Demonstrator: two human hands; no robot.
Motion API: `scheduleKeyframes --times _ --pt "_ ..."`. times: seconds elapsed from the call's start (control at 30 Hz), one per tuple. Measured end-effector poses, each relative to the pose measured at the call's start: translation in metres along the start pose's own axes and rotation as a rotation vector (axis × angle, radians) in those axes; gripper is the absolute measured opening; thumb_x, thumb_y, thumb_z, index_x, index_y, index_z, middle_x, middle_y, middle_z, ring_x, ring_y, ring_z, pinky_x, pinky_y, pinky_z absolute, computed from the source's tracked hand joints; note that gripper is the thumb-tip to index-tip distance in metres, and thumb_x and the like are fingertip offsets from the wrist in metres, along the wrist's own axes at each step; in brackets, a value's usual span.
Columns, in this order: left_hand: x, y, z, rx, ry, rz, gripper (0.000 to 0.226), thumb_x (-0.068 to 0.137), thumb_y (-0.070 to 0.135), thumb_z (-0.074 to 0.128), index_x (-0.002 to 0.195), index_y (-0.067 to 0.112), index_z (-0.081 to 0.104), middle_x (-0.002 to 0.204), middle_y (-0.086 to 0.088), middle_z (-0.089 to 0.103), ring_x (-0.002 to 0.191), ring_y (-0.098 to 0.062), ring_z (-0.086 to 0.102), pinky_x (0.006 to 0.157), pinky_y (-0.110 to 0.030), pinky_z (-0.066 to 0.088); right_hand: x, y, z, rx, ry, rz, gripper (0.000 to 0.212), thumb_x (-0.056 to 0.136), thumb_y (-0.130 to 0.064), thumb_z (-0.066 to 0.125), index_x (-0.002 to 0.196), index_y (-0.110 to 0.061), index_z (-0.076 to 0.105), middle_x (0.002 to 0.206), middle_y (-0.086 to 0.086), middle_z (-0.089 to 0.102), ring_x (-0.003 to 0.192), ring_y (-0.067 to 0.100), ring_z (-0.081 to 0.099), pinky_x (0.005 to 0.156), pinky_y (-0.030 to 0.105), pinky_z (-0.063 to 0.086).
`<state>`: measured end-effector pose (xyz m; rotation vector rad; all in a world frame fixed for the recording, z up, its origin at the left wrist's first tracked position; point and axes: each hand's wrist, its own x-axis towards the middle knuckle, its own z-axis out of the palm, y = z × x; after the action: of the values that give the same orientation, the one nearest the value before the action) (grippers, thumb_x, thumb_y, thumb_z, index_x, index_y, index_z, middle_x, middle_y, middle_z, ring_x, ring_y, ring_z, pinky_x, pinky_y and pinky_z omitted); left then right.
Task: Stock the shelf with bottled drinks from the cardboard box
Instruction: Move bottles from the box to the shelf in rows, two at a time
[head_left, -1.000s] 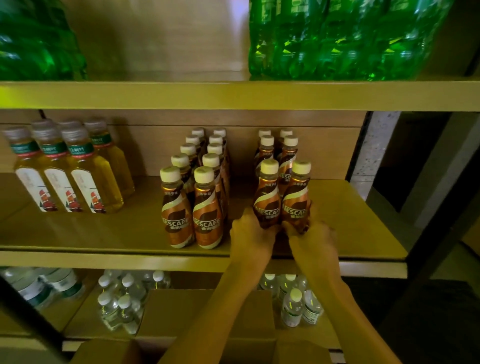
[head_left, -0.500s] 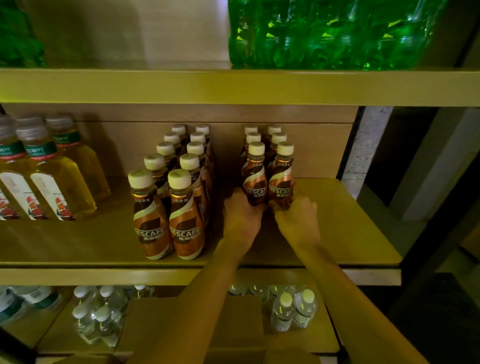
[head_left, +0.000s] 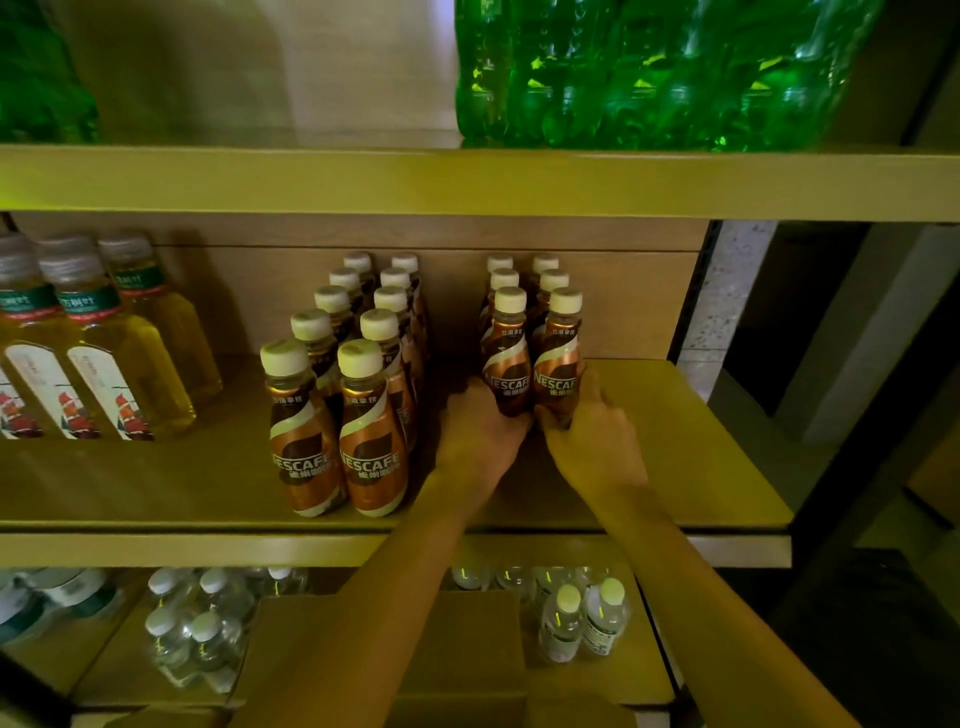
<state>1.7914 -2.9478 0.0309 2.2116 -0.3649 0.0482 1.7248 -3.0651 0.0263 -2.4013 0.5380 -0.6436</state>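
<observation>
Left hand and right hand clasp the front coffee bottles at their bases; judged full, rigid, slick-sleeved.

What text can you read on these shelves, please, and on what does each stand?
"NESCAFE": coffee bottles, also the pair gripped by the left hand and right hand.
"雀巢咖啡": beneath that brand.
"丝滑拿铁": their necks.
Tea bottles: green neck labels blurred.
Water bottles: labels too small.
</observation>
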Motion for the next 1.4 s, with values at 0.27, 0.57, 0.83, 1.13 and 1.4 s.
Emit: scheduleKeyframes --times 0.27,0.57,0.83,1.13,1.4 --pt "-0.054 0.007 -0.021 0.302 0.036 0.15 0.051 0.085 0.051 0.064 0.119 0.015 0.053 0.114 -0.006 0.063 0.107 -0.031 0.062 0.084 -0.043 0.055 -0.039 0.004 -0.031 -0.397 -0.033 -0.043 0.061 0.089 -0.067 0.045 0.129 -0.022 0.057 0.136 0.004 0.059 0.136 0.03 0.045 0.11 0.05 0.038" --pt "-0.143 -0.002 -0.041 0.415 0.066 0.261 0.056 0.088 0.059 0.054 0.123 0.016 0.061 0.121 -0.004 0.063 0.125 -0.026 0.054 0.089 -0.04 0.054 -0.128 0.007 -0.048 -0.313 0.068 -0.149 0.042 0.085 -0.054 0.068 0.108 -0.019 0.071 0.115 0.004 0.072 0.117 0.032 0.061 0.097 0.05 0.051" --pt "-0.217 -0.055 -0.056 0.336 0.093 0.269 0.051 0.091 0.055 0.058 0.131 0.025 0.057 0.138 0.007 0.056 0.135 -0.015 0.045 0.098 -0.03 0.044 -0.202 0.009 -0.024 -0.276 -0.008 -0.21 0.048 0.088 -0.06 0.051 0.115 -0.023 0.067 0.121 -0.001 0.068 0.12 0.024 0.061 0.098 0.045 0.051" --pt "-0.266 -0.157 -0.055 0.443 -0.121 0.014 0.053 0.091 0.051 0.057 0.134 0.019 0.056 0.136 0.001 0.056 0.126 -0.02 0.054 0.09 -0.036 0.053 -0.269 0.022 0.042 -0.336 -0.331 -0.152 0.046 0.091 -0.054 0.057 0.124 -0.022 0.064 0.127 -0.001 0.065 0.127 0.022 0.056 0.103 0.038 0.047" --pt "-0.29 -0.261 -0.036 0.503 -0.491 -0.107 0.056 0.092 0.043 0.058 0.144 0.022 0.047 0.142 0.002 0.052 0.131 -0.019 0.049 0.098 -0.038 0.051 -0.303 0.056 0.099 -0.342 -0.841 -0.129 0.049 0.099 -0.044 0.052 0.145 -0.028 0.044 0.147 -0.004 0.048 0.136 0.02 0.045 0.103 0.035 0.045"
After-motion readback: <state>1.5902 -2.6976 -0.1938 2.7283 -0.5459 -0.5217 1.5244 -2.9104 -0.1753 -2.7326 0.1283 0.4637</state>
